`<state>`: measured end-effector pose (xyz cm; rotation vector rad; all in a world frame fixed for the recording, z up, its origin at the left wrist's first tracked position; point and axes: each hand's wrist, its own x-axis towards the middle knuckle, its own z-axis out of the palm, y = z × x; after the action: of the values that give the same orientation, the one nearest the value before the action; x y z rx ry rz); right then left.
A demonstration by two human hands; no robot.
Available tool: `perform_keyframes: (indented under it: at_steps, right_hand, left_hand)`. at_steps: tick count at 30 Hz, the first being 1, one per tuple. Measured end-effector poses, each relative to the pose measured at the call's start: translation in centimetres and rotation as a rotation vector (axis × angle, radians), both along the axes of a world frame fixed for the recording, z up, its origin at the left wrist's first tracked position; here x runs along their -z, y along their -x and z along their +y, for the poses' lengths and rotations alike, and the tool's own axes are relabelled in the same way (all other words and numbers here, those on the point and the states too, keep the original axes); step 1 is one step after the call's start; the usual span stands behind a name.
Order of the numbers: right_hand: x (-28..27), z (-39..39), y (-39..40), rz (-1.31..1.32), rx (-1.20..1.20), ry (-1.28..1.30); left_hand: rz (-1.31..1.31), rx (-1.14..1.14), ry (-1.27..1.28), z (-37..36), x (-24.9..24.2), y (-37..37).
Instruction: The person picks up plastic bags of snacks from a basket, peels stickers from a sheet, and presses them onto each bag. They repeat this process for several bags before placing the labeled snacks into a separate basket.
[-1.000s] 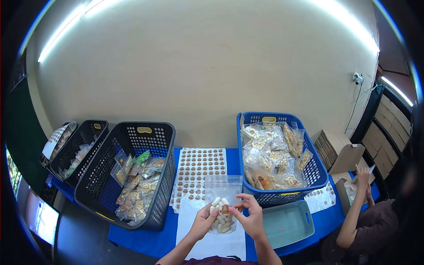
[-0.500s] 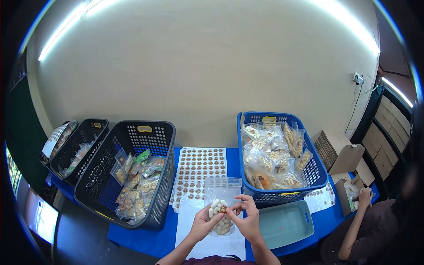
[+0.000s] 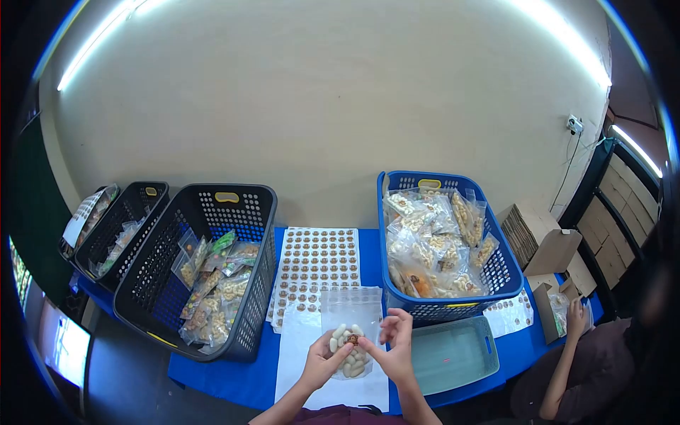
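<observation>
A clear plastic pouch (image 3: 345, 303) of white, capsule-shaped pieces lies before me, its upper part flat and unfilled. My left hand (image 3: 324, 363) grips its left side, thumb on the front and the other fingers partly hidden. A small brown round sticker (image 3: 353, 340) is on the pouch front, between my two thumbs. My right hand (image 3: 394, 353) touches the sticker's right edge with its thumb, while its other fingers are raised and spread off the pouch. Under the pouch is a white sheet (image 3: 294, 361), and behind it are sheets of round stickers (image 3: 317, 258).
On the left stand a black basket (image 3: 145, 312) of filled pouches and smaller dark baskets (image 3: 106, 262). At right are a blue basket (image 3: 506, 262) of pouches, a grey-green tray (image 3: 453, 361) and cardboard boxes (image 3: 556, 255). A co-worker's hand (image 3: 577, 317) reaches into a box.
My right fingers have lifted and spread away from the pouch, while its thumb stays at the sticker. The view has shifted slightly. The left hand keeps its hold.
</observation>
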<state>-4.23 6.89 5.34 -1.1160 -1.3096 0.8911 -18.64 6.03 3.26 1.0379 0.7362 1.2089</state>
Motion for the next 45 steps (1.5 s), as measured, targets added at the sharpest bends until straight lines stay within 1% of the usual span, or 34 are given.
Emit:
perform_keyframes:
  at_steps: [1, 2, 4, 5, 6, 8, 9, 13, 15, 17, 18, 20, 21, 22, 23, 25, 27, 28, 30, 31, 32, 33, 36, 40, 43, 44, 45]
  right_hand:
    - [0.4, 0.3, -0.1, 0.144, -0.104, 0.023]
    - [0.5, 0.2, 0.2, 0.262, -0.159, 0.014]
    - [1.5, -0.1, 0.3, 0.31, -0.173, 0.146]
    - [1.8, -0.1, 0.4, 0.333, -0.18, 0.211]
    - [1.3, -0.3, 0.9, 0.335, -0.096, 0.15]
    - [2.0, -0.4, 1.3, 0.378, -0.039, 0.147]
    - [2.5, -0.6, 1.4, 0.401, -0.01, 0.145]
    - [2.6, -0.8, 1.8, 0.38, 0.053, 0.047]
    - [2.0, -0.5, 1.6, 0.339, 0.011, 0.048]
    - [1.9, -0.1, 1.4, 0.302, -0.032, 0.063]
    - [2.0, -0.2, 1.3, 0.245, -0.018, 0.027]
    - [2.3, -0.5, 1.4, 0.134, 0.012, -0.05]
    - [1.9, -0.7, 1.5, 0.176, -0.01, -0.003]
    - [1.3, -1.2, 1.6, 0.218, -0.032, 0.044]
    - [0.9, -1.5, 1.7, 0.26, -0.054, 0.093]
    - [2.1, -1.4, 1.4, 0.355, -0.085, 0.166]
    - [2.3, -1.4, 1.3, 0.423, -0.094, 0.225]
    - [2.5, -1.4, 1.0, 0.452, -0.151, 0.25]
    - [2.9, -1.3, 0.3, 0.508, -0.268, 0.297]
    - [2.8, -1.3, 0.2, 0.486, -0.286, 0.304]
    - [2.5, -1.4, 0.2, 0.463, -0.303, 0.312]
    - [2.2, -1.5, 0.2, 0.439, -0.32, 0.32]
    - [2.3, -1.6, 0.2, 0.408, -0.284, 0.301]
    - [3.0, -1.0, 0.5, 0.444, -0.213, 0.254]
    - [3.3, -0.2, 0.6, 0.482, -0.167, 0.327]
    - [3.2, -0.2, 1.1, 0.409, -0.102, 0.199]
    - [3.2, 0.0, 0.9, 0.361, -0.147, 0.206]
  left_hand:
    - [-0.001, 0.011, -0.002, -0.1, 0.1, 0.1]
    - [0.022, 0.038, -0.018, -0.2, 0.3, 0.1]
    - [0.065, 0.091, -0.051, -0.5, 0.8, -0.2]
    - [0.034, 0.081, -0.044, -0.6, 0.8, -0.4]
    - [0.005, 0.07, -0.037, -0.8, 0.7, -0.8]
    - [-0.033, 0.052, -0.022, -0.9, 1.0, -1.1]
    - [0.006, 0.048, -0.036, -1.0, 1.1, -1.1]
    - [0.131, 0.019, -0.077, -1.1, 1.0, -1.1]
    - [0.16, -0.007, -0.116, -1.1, 1.0, -0.9]
    - [0.366, -0.047, -0.216, -0.8, 0.1, -0.3]
    - [0.472, -0.065, -0.268, -0.4, -0.5, 0.1]
    - [0.542, -0.092, -0.356, 0.3, -0.9, 0.8]
    - [0.578, -0.106, -0.4, 0.6, -1.1, 1.0]
    - [0.532, -0.104, -0.266, 0.5, -1.2, 0.7]
    - [0.548, -0.101, -0.254, 0.4, -1.4, 0.7]
    - [0.579, -0.093, -0.233, 0.4, -1.7, 0.6]
    - [0.59, -0.098, -0.272, 0.6, -1.6, 0.6]
    - [0.597, -0.103, -0.292, 0.5, -1.4, 0.5]
    - [0.44, -0.101, -0.188, 0.4, 0.0, 0.4]
    - [0.362, -0.1, -0.135, 0.5, 0.4, 0.3]
    - [0.167, -0.061, 0.05, 0.6, 0.7, 0.3]
    - [0.207, -0.055, 0.026, 0.7, 0.8, 0.4]
    - [0.328, -0.007, -0.019, 1.0, 1.1, 1.0]
    - [0.241, 0.04, 0.068, 1.4, 1.6, 0.6]
    - [0.146, 0.026, 0.133, 0.9, 1.6, -0.4]
    - [0.154, 0.054, 0.147, 1.2, 2.0, -0.2]
    - [0.195, 0.076, 0.169, 1.3, 1.5, 0.0]
